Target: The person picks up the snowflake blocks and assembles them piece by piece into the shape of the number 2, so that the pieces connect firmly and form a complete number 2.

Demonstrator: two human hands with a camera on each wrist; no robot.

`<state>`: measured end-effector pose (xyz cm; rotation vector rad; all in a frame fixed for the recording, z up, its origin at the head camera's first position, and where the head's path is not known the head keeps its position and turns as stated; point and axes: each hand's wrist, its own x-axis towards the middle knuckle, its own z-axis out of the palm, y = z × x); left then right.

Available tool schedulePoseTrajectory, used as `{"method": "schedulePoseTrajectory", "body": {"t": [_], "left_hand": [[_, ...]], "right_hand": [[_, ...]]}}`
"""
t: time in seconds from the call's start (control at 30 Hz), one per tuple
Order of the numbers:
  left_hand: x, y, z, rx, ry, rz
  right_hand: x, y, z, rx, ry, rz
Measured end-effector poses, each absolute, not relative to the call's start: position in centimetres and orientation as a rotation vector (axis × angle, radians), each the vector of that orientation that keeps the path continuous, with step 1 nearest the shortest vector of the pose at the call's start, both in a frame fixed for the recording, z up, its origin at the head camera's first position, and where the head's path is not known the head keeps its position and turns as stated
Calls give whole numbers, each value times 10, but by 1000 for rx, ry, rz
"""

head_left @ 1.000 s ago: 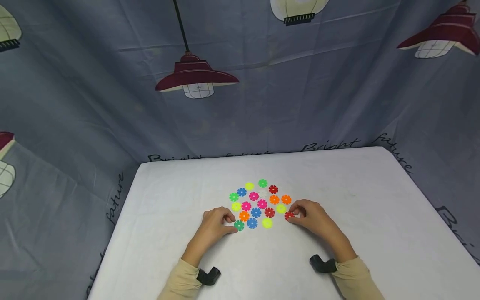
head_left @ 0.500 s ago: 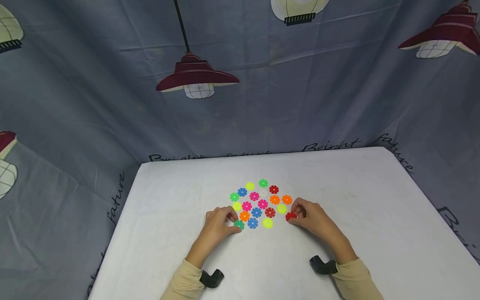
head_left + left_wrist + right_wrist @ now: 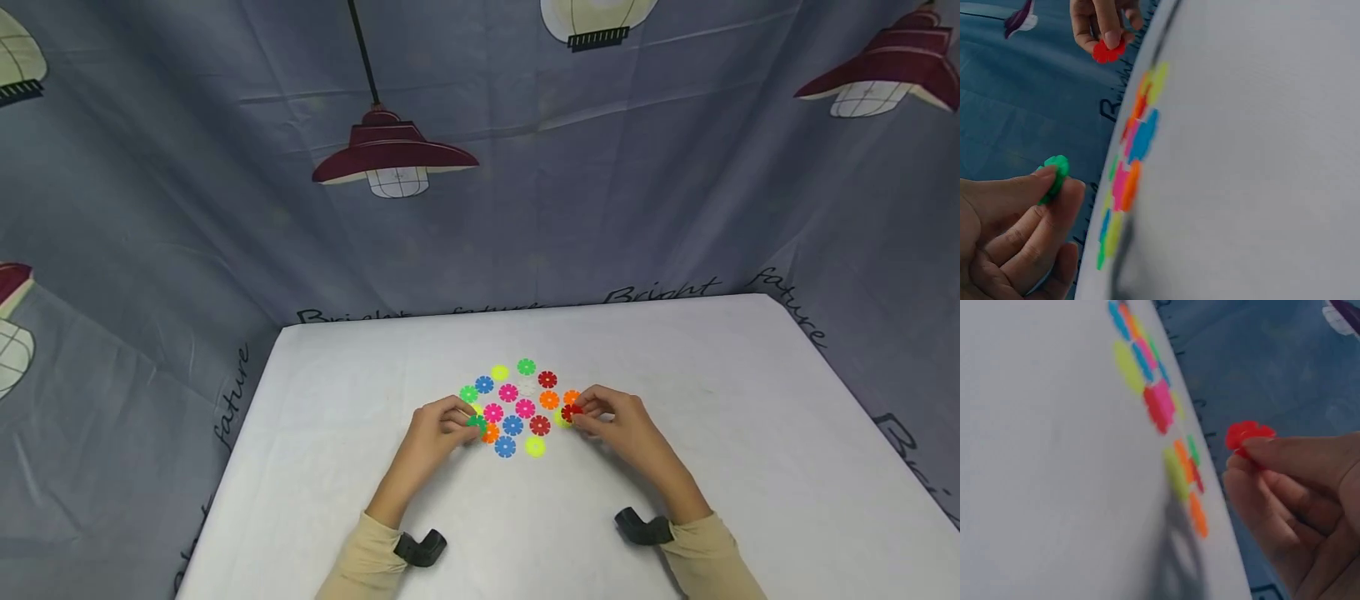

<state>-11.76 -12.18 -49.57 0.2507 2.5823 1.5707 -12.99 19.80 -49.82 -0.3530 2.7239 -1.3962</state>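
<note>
My left hand pinches a green slotted disc between thumb and fingertips, held up off the table. Opposite it, my right hand pinches a red slotted disc the same way, also raised. Between the hands, several flat notched plastic discs lie spread on the white table. Among them are a pink disc, a blue disc, a yellow disc and an orange disc. In the head view the raised discs overlap a yellow and an orange one below.
The white table ends at a grey-blue curtain printed with lamps and lettering. A black curved piece is strapped to each wrist, a left mount and a right mount.
Both hands have lifted their discs off the table: the green one rose at the left, the red one at the right. The discs lying between them have stayed put.
</note>
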Motion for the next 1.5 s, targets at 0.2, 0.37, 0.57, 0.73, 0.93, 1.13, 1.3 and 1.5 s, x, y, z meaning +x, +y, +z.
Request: {"method": "schedulePoseTrajectory", "body": {"t": [0.2, 0.37, 0.57, 0.73, 0.93, 1.13, 1.3, 1.5], "left_hand": [[-126, -113, -474, 182, 2491, 1830], [-130, -105, -458, 159, 2351, 2018], [-126, -99, -443, 164, 2216, 2181], [-117, -99, -434, 141, 2184, 2230], [-110, -101, -426, 162, 2131, 2246], [-109, -100, -424, 158, 2112, 2230], [-108, -99, -424, 153, 2118, 2220], [-108, -99, -425, 168, 2125, 2209]], "right_hand": [[-133, 181, -481, -399, 2683, -1625], [-136, 164, -467, -407, 2594, -1793], [-137, 148, -448, -481, 2517, -1942], [-131, 140, -438, -557, 2422, -2036], [-125, 136, -437, -588, 2465, -2016], [-122, 134, -436, -676, 2522, -1971], [-121, 130, -435, -766, 2682, -1836], [-121, 128, -438, -853, 2763, -1796]]}}
